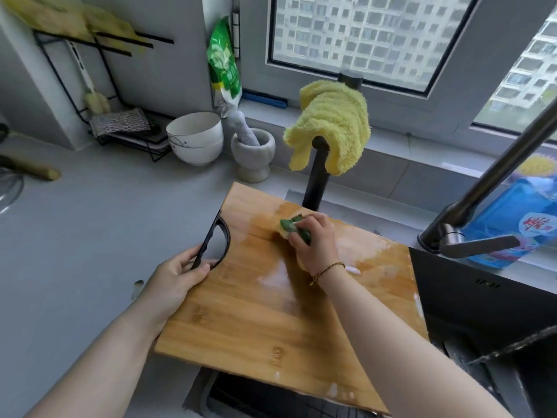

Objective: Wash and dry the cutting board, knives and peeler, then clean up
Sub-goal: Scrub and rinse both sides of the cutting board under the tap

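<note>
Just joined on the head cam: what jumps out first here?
The big bamboo cutting board fills the centre, lying over the sink, its far half wet and soapy. The right hand grips a green sponge on it; the left hand holds its black handle. Behind, a yellow towel drapes over a black post.

Quick tally from my end. One wooden cutting board [256, 312], lower middle. One green sponge [294, 226] on it. Two hands, both mine: left hand [177, 279] at the board's left edge, right hand [315, 242] mid-frame, with one bracelet [328, 270] on that wrist. Two white bowls [196, 137], stacked, upper middle-left. One stone mortar [253, 155] right of them, one pestle [241, 125] in it. One green bag [224, 64] above that. One blue bag [512, 218] at the right edge. One black faucet [482, 200], right side. One yellow cloth [334, 119], top centre; more yellow cloths [60, 19] upper left, too blurry to count. One wire rack [105, 86] and one brush [96, 101], upper left.
</note>
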